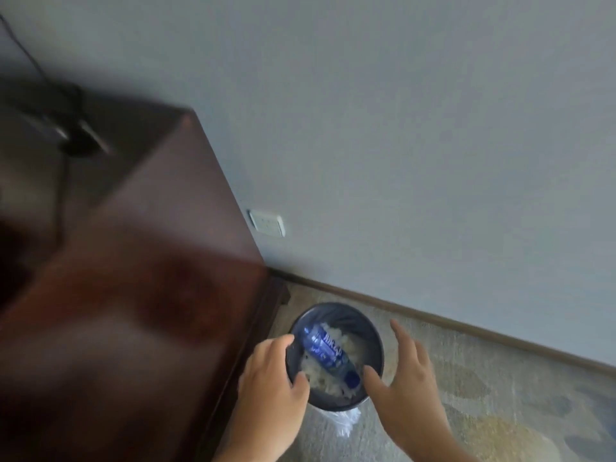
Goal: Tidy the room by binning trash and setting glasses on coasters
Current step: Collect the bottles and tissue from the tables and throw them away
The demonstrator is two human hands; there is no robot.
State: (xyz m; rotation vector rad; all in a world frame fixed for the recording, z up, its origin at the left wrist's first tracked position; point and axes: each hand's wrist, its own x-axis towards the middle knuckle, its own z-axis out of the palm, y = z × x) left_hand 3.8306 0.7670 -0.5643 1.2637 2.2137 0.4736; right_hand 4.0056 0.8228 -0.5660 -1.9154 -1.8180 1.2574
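Note:
A round dark bin (373, 331) with a clear liner stands on the carpet beside the desk. Inside it a plastic bottle with a blue label and blue cap (328, 351) lies on crumpled white paper (356, 346). My left hand (270, 378) hovers over the bin's left rim, fingers curled and holding nothing. My right hand (406, 371) is spread open over the right rim, empty. Neither hand touches the bottle. No glasses or coasters are in view.
A dark red-brown wooden desk (140, 295) fills the left, with a black cable and a cable hole (78, 146) on top. A grey wall with a white socket (266, 223) and a brown skirting board runs behind the bin. Patterned carpet (500, 395) spreads right.

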